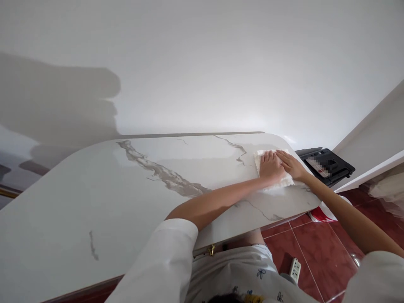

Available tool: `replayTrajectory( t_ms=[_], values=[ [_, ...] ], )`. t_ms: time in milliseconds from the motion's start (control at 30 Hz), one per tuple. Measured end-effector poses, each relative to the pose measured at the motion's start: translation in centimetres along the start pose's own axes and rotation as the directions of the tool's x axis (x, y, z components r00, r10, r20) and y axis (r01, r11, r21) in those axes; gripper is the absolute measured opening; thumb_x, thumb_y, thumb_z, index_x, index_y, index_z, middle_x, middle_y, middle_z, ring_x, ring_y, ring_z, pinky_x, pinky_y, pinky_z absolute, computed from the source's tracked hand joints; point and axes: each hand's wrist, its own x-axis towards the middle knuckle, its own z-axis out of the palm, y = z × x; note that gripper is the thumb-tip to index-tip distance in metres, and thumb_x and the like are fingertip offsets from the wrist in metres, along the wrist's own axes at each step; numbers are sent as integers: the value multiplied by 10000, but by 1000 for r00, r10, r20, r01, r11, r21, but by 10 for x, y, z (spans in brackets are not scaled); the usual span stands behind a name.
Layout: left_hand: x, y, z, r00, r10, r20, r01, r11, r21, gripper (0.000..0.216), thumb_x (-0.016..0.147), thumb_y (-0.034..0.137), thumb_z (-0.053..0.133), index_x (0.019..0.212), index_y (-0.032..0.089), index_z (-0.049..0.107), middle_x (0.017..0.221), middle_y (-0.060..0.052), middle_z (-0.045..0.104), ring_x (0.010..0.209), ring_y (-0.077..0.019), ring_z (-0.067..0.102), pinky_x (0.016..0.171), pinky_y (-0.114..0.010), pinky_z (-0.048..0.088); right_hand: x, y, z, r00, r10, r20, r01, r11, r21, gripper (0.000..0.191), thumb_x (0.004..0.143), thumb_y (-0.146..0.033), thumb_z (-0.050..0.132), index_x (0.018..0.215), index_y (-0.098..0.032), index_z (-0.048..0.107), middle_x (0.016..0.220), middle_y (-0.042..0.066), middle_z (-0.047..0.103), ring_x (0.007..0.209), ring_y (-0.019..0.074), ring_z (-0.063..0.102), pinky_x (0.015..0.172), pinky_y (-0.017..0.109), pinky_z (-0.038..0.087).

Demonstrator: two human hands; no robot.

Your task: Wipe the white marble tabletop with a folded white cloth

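A white cloth point(285, 181) with an uneven edge lies on the right end of a white marble-patterned tabletop point(126, 202). My left hand point(271, 167) bears down on it with the fingers bent slightly against the fabric. Close beside it, my right hand point(292, 165) rests flat, its fingers stretched toward the left hand and touching it. The hands cover the middle of the cloth, so only its edges show.
Behind the table rises a pale wall point(195, 67) with a shadow at left. A black case point(331, 166) stands past the right end. On the red tiled floor point(306, 248) lie a white power strip point(295, 270) and a red-and-white item point(322, 213).
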Motion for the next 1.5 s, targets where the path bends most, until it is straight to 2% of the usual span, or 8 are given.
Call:
replayTrajectory(
  t_ms=[200, 333, 433, 733, 833, 1000, 1367, 1500],
  values=[
    [71, -45, -9, 996, 58, -74, -57, 998, 20, 532, 919, 231, 285, 1408, 48, 385, 1515, -128, 338, 1427, -231, 231, 1181, -362, 151, 73, 35, 18, 999, 33, 21, -32, 996, -83, 564, 984, -385, 167, 1466, -134, 320, 1517, 122, 337, 1420, 242, 248, 1137, 503, 274],
    [103, -64, -13, 995, 21, -93, -15, 998, 60, 528, 934, 223, 259, 1418, 46, 370, 1519, -120, 333, 1430, -233, 223, 1179, -359, 152, 113, 55, 29, 996, -93, 16, 94, 991, -92, 575, 989, -423, 132, 1457, -165, 343, 1491, 103, 391, 1416, 231, 263, 1145, 506, 269],
    [121, -73, -15, 992, 14, -122, -3, 996, 90, 521, 938, 225, 251, 1414, 59, 379, 1512, -111, 349, 1422, -228, 245, 1175, -361, 169, 136, 64, 36, 994, -110, 1, 109, 990, -87, 567, 988, -429, 152, 1448, -175, 366, 1476, 96, 415, 1410, 242, 279, 1147, 508, 275],
    [148, -83, -16, 985, 50, -163, -32, 993, 110, 502, 923, 196, 269, 1387, 83, 425, 1467, -128, 412, 1392, -261, 295, 1166, -429, 197, 162, 68, 37, 997, 77, -23, -78, 997, -11, 548, 977, -376, 192, 1440, -155, 384, 1496, 65, 388, 1397, 240, 306, 1166, 449, 249],
    [140, -80, -18, 989, 50, -136, -32, 991, 132, 516, 931, 203, 260, 1413, 70, 390, 1493, -124, 376, 1409, -256, 268, 1174, -420, 180, 156, 65, 35, 996, 87, 6, -87, 996, -29, 568, 975, -371, 188, 1448, -109, 362, 1511, 95, 357, 1413, 241, 270, 1174, 453, 227],
    [106, -67, -19, 995, 57, -77, -42, 981, 189, 551, 941, 230, 254, 1433, -6, 330, 1525, -148, 309, 1427, -268, 221, 1185, -378, 155, 127, 48, 29, 999, 49, 11, -48, 998, -35, 567, 978, -427, 166, 1470, -196, 329, 1511, 55, 362, 1424, 236, 243, 1171, 495, 216],
    [-15, -23, -11, 995, 89, -38, -79, 972, 223, 571, 925, 251, 266, 1436, 2, 322, 1528, -162, 293, 1432, -283, 208, 1173, -417, 178, 10, -36, 5, 996, 87, 33, -86, 995, -55, 567, 963, -363, 208, 1475, -145, 317, 1536, 90, 302, 1430, 249, 217, 1154, 483, 255],
    [-57, -4, -13, 997, 78, -10, -75, 978, 194, 576, 919, 252, 277, 1435, 1, 318, 1531, -167, 282, 1438, -280, 185, 1179, -422, 162, -29, -64, -8, 998, 47, 40, -45, 998, -43, 565, 961, -358, 237, 1482, -151, 300, 1537, 98, 295, 1430, 255, 217, 1140, 504, 276]
  ],
)
